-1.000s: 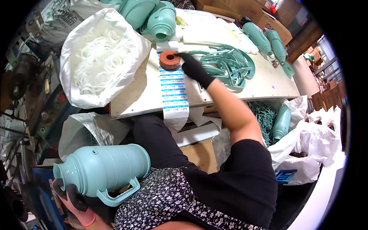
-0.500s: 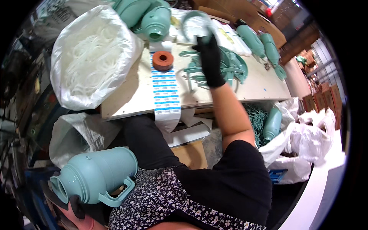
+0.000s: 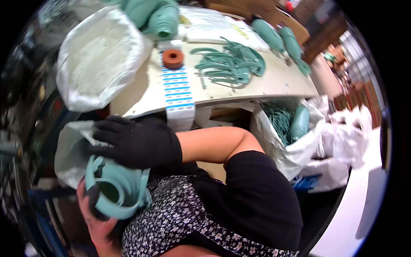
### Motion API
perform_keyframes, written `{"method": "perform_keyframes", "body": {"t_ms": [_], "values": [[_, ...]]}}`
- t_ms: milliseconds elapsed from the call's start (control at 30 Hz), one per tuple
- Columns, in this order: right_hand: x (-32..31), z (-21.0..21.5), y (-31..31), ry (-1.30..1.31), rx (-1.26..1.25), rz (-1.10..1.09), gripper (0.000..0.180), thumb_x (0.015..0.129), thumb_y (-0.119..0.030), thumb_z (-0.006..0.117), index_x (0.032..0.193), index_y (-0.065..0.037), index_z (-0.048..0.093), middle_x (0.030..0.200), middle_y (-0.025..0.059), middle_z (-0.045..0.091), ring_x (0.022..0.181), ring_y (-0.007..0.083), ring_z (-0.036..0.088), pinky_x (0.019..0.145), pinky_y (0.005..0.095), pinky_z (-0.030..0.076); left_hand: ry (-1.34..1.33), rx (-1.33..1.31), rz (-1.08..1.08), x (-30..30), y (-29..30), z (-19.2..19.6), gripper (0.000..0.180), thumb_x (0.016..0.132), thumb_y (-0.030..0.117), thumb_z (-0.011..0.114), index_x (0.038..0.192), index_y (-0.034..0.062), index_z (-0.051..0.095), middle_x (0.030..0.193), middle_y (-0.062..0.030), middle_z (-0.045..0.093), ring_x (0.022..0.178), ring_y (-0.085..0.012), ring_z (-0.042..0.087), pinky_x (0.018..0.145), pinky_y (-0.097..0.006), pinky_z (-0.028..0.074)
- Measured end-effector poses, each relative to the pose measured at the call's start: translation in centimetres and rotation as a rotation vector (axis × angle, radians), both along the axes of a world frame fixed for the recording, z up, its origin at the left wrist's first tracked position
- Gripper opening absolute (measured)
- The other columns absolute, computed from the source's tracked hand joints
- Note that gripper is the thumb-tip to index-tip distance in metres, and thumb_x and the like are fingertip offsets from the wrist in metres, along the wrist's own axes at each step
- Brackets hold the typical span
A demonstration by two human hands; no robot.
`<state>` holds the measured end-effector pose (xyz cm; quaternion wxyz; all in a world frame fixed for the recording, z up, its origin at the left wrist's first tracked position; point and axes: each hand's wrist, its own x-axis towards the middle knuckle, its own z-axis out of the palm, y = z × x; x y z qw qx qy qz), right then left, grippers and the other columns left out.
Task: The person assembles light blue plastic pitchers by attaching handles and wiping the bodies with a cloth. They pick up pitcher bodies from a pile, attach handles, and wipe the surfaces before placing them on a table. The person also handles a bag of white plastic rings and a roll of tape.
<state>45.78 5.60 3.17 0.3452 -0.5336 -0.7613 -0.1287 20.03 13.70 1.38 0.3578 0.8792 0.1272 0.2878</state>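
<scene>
A pale green plastic thermos flask body [image 3: 122,180] lies tilted against my lap, its open mouth turned toward me. A curved carry handle [image 3: 122,213] of the same green loops around its neck end. My left hand [image 3: 95,210], in a pink and dark grey glove, grips the flask and handle from the left. Across the flask's upper side rests my right hand [image 3: 139,143] in a black glove, fingers stretched out and apart; its thumb side hides part of the flask. On the table lies a pile of green handles [image 3: 233,64].
A white sack of clear rings [image 3: 102,55] stands left of the table [image 3: 274,85]. On the table are an orange-brown tape roll [image 3: 173,59], a label strip [image 3: 177,92] and more green flasks [image 3: 165,23]. At right, an open sack [image 3: 274,150] contains green parts.
My right hand has come back from the handle pile to the flask, bringing a carry handle that now loops around its neck. The flask's mouth has swung from pointing left to facing me.
</scene>
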Motion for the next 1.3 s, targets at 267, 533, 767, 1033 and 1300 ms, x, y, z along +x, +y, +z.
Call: {"method": "perform_keyframes", "body": {"t_ms": [267, 533, 767, 1033, 1300], "values": [[5.2, -1.0, 3.2, 1.445, -0.387, 0.11, 0.052, 0.091, -0.031, 0.058, 0.131, -0.001, 0.045, 0.067, 0.001, 0.048, 0.066, 0.0147, 0.057, 0.066, 0.0341, 0.055, -0.423, -0.218, 0.326, -4.7, 0.8, -0.9, 0.109, 0.064, 0.024, 0.088, 0.147, 0.0061, 0.019, 0.132, -0.0196, 0.05, 0.12, -0.0338, 0.051, 0.101, -0.047, 0.041], [-8.1, -0.3, 5.7, 1.969, -0.558, 0.393, 0.032, 0.102, -0.026, 0.039, 0.125, -0.005, 0.048, 0.058, -0.0063, 0.028, 0.05, 0.0063, 0.034, 0.08, 0.0311, 0.049, -0.247, 0.292, 0.266, -6.4, -1.7, -0.5, 0.112, 0.064, 0.053, 0.083, 0.146, 0.0264, 0.011, 0.126, -0.0118, 0.049, 0.121, -0.0349, 0.046, 0.103, -0.053, 0.038], [-7.4, -2.3, 5.6, 1.891, -0.555, 0.401, 0.028, 0.095, -0.024, 0.057, 0.114, -0.004, 0.053, 0.063, -0.0024, 0.048, 0.051, 0.006, 0.048, 0.062, 0.0259, 0.052, -0.257, 0.26, 0.197, -5.2, -1.6, -0.2, 0.1, 0.064, 0.05, 0.084, 0.139, 0.0268, 0.02, 0.118, -0.0111, 0.054, 0.111, -0.0344, 0.053, 0.101, -0.052, 0.041], [-6.1, -1.8, 4.0, 1.535, -0.553, 0.38, 0.033, 0.089, -0.013, 0.054, 0.12, 0.0, 0.056, 0.106, 0.008, 0.061, 0.096, 0.0143, 0.057, 0.086, 0.0288, 0.047, -0.211, -0.094, -0.089, -2.6, 0.0, 2.3, 0.104, 0.056, 0.043, 0.088, 0.136, -0.0006, 0.039, 0.128, -0.0222, 0.053, 0.125, -0.0357, 0.046, 0.105, -0.048, 0.034], [-3.8, -6.0, 4.4, 2.013, -0.723, 0.373, 0.012, 0.093, -0.016, 0.051, 0.089, -0.005, 0.052, 0.092, 0.0141, 0.063, 0.082, 0.0204, 0.063, 0.076, 0.033, 0.053, -0.178, -0.172, 0.33, -1.2, 3.0, -5.7, 0.057, 0.083, 0.01, 0.066, 0.135, 0.0022, 0.045, 0.135, -0.0187, 0.049, 0.123, -0.0299, 0.05, 0.107, -0.039, 0.038]]}}
